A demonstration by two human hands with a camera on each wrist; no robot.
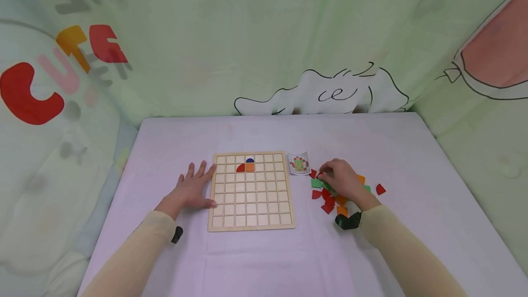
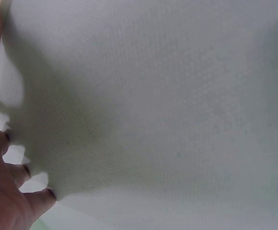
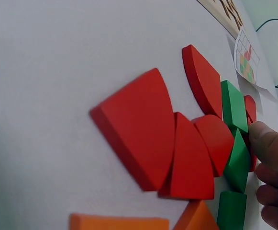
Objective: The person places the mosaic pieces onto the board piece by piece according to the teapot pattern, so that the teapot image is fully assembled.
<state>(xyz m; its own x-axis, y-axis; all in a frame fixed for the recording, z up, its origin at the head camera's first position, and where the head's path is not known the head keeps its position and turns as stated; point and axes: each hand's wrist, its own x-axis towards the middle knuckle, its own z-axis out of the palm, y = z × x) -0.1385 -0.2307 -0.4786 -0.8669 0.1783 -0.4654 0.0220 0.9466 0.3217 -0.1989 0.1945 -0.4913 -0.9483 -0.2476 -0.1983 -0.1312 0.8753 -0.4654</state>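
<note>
A wooden grid board (image 1: 251,230) lies on the table. On it are an orange square tile (image 1: 250,167), a red quarter-circle tile (image 1: 241,168) and a blue half-circle tile (image 1: 250,160). My left hand (image 1: 193,190) spreads its fingers along the board's left edge, thumb and index finger touching the frame. To the right, my right hand (image 1: 341,178) is over a loose pile of tiles. Its thumb and fingertips pinch a small red tile (image 3: 252,160), largely hidden by the thumb, beside a green square tile (image 3: 233,105).
A small picture card (image 1: 299,164) with a coloured pattern lies between the board and the pile, its edges curling up. Red, green and orange tiles overlap in the pile. One red tile (image 1: 380,189) lies apart on the right. A printed curtain (image 1: 264,35) stands behind the table.
</note>
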